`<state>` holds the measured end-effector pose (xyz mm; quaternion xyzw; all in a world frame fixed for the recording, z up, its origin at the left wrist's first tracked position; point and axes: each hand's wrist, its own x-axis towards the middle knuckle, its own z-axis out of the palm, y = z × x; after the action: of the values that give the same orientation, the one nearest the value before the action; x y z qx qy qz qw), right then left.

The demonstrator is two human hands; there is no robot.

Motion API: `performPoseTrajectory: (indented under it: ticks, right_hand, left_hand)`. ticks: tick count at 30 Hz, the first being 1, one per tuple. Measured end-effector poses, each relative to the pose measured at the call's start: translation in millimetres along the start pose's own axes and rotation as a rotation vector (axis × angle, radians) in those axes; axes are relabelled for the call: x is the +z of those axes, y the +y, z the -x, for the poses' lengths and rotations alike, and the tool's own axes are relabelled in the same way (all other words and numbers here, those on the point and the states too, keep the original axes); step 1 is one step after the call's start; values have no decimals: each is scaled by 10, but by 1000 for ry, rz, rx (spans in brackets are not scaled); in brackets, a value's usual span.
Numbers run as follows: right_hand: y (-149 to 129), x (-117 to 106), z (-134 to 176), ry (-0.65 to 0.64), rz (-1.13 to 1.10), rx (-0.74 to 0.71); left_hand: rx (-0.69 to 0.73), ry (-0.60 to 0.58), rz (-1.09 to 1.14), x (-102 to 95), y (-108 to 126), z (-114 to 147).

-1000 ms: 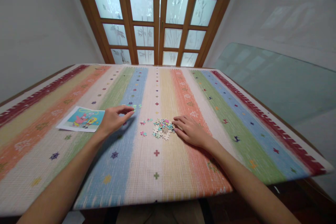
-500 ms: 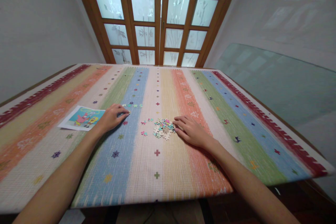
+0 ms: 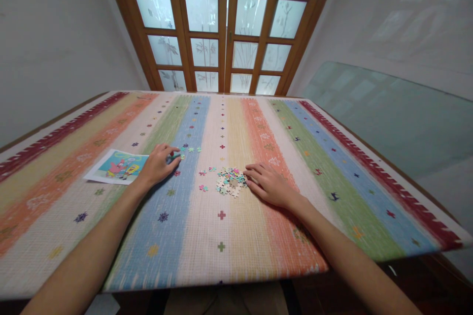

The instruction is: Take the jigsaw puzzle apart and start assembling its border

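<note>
My left hand [image 3: 160, 163] is over the blue stripe of the tablecloth, with a gap between thumb and index finger. A small pale-green jigsaw piece [image 3: 182, 156] lies at these fingertips. Just beyond it runs a short row of greenish jigsaw pieces [image 3: 191, 149], partly covered by the fingers. My right hand [image 3: 268, 183] rests palm down, fingers loosely apart, its fingertips touching the right edge of a pile of jigsaw pieces [image 3: 231, 182]. Whether a piece lies under those fingertips is hidden. Several pink and teal loose pieces [image 3: 203, 188] are left of the pile.
A printed cartoon picture [image 3: 121, 167] lies on the striped tablecloth [image 3: 207, 236] beside my left wrist. Behind the table are wooden doors with glass panes [image 3: 225, 34]. A glass panel [image 3: 388, 113] leans against the wall on the right.
My left hand's thumb and index finger have moved apart, and the index finger has shifted up toward the row. The right hand stays at the pile.
</note>
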<state>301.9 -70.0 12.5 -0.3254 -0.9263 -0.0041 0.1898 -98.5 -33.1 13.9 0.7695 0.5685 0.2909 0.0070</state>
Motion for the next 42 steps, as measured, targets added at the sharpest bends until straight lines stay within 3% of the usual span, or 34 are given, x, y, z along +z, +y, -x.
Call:
performPoseTrajectory:
  ticks: [5,7,14,20,32,39,42]
  right_hand:
    - [-1,5,0,-7,-3,3]
    - [-1,6,0,-8,-4,6]
    - [1,2,8,-5,-11,12]
    - [17,18,12,4,-26,9]
    - [55,-47,11,22,-169,46]
    - [30,-66,1,34,-188,45]
    - [25,-72,-5,31,-178,47]
  left_hand:
    - [-74,111,19,-190,48,-9]
    - [-58,106,37,-251,99,0]
    - [250,-242,171,-209,391,67]
    - [279,-388,202,-74,555,133]
    - [354,-380,317,180,716,229]
    - [278,-370,415,148,922,247]
    - [290,-308,441,154,1005,255]
